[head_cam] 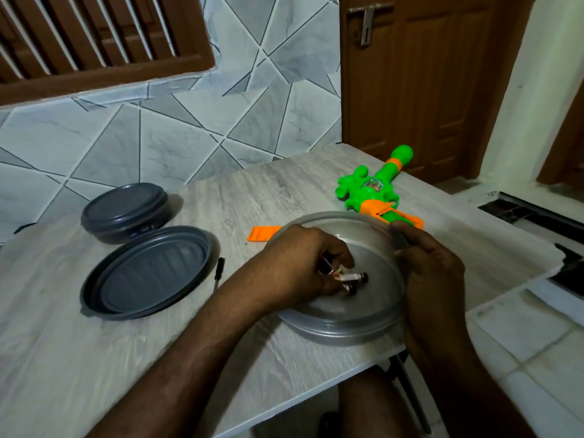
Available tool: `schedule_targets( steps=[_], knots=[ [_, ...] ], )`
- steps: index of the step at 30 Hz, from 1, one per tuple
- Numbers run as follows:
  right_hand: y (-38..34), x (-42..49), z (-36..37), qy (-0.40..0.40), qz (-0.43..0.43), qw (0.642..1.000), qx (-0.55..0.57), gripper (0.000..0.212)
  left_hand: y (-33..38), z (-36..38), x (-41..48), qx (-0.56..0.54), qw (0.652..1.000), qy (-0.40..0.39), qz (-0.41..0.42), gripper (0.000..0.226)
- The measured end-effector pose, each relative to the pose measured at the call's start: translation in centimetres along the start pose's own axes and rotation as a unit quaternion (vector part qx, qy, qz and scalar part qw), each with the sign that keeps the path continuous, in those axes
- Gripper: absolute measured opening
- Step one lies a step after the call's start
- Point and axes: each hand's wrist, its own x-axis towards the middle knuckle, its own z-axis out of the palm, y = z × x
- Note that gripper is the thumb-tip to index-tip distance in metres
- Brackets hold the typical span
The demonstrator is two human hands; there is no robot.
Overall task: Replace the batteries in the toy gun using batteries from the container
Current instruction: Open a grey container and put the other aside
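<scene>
Wood-grain table (94, 358): toy gun (369, 192) behind container (331, 330), grey tub (126, 213), loose lid (147, 273), screwdriver (219, 273)

Light grey wood-grain table (94, 358) has a closed dark grey round plastic tub (126, 213) far left, a dark grey lid (148, 273) right in front of it, and a thin black tool (218, 273) beside that. There's also a small orange plastic cover (264, 233), a green-and-orange toy gun (373, 188) back right, and a shallow round grey tin (341, 333) by the near edge.
</scene>
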Motion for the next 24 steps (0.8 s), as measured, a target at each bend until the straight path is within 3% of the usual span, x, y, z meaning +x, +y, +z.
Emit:
schedule_targets(
  steps=[3,6,10,13,16,20,24],
  knots=[
    [0.0,0.0,0.1,-0.003,-0.001,1.000,0.011,0.043,-0.4,-0.4,-0.3,-0.032,0.999,0.037,-0.001,0.024],
    [0.1,0.0,0.0,-0.007,-0.002,1.000,0.007,0.041,-1.4,-1.5,-0.8,-0.050,0.991,0.126,-0.010,0.014],
    [0.0,-0.1,-0.2,-0.010,0.003,1.000,0.022,0.039,-4.9,-4.4,-2.3,0.002,0.959,0.250,-0.131,0.008],
    [-0.1,-0.2,-0.1,-0.020,0.004,0.999,0.024,0.038,-8.5,-6.3,-4.4,0.073,0.948,0.187,-0.247,0.011],
    [0.1,-0.3,0.1,-0.026,0.005,0.999,0.026,0.040,-9.9,-6.7,-6.2,0.067,0.937,0.106,-0.325,0.007],
    [0.3,-0.7,1.0,-0.042,-0.008,0.999,0.025,0.041,-10.3,-5.8,-6.8,0.090,0.927,0.063,-0.358,0.005],
    [0.6,-0.8,1.2,-0.044,-0.014,0.999,0.013,0.043,-10.2,-5.2,-6.5,0.121,0.916,0.045,-0.380,0.018]
  ],
)
